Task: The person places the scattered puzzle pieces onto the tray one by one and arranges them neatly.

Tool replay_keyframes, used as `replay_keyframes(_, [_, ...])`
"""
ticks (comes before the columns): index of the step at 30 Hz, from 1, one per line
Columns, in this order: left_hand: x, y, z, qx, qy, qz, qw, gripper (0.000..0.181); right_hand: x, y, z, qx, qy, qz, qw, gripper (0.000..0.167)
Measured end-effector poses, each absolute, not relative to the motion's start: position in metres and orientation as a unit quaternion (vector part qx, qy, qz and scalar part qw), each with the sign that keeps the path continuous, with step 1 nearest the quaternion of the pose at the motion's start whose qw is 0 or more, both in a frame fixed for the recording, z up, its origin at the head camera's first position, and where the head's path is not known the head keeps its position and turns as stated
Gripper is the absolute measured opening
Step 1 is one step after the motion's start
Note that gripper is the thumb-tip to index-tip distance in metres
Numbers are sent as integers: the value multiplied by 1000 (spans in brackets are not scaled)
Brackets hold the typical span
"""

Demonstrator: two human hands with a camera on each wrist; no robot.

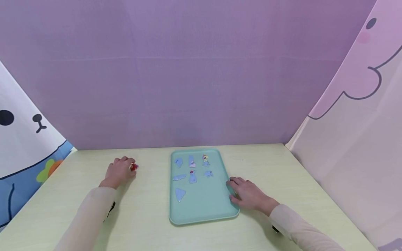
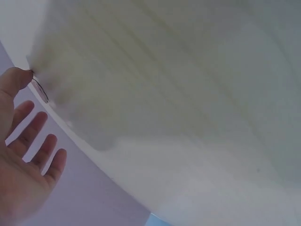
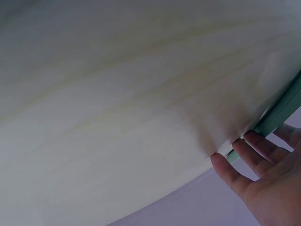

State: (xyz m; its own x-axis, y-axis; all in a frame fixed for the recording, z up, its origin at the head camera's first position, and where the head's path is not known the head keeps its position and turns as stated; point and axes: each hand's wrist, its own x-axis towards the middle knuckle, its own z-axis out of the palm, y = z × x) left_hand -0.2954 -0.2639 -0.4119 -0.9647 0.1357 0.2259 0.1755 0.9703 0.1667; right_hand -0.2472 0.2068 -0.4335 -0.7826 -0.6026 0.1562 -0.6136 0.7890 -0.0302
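At the left of the table, my left hand pinches a small flat cut-out piece with red on it between thumb and fingers. The left wrist view shows the thin piece edge-on near the thumb tip. My right hand rests at the right rim of a light green tray, fingers spread; in the right wrist view its fingertips touch the table beside the tray's side. Several pale blue irregular pieces lie flat in the tray, among them a triangular one and one with yellow.
The pale wooden table runs back to a purple cloth wall. Printed cloth panels with cartoon animals stand at the left and right. A tiny dark speck marks the table right of the tray.
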Motion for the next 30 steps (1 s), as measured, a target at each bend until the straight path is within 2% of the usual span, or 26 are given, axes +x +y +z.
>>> replay_keyframes(16, [-302, -267, -414, -106, -986, -98, 83, 35, -247, 206, -432, 322, -943, 43, 68, 46])
replay_keyframes(30, [-300, -267, -412, -119, -984, -94, 91, 29, -247, 206, -434, 320, -944, 43, 68, 46])
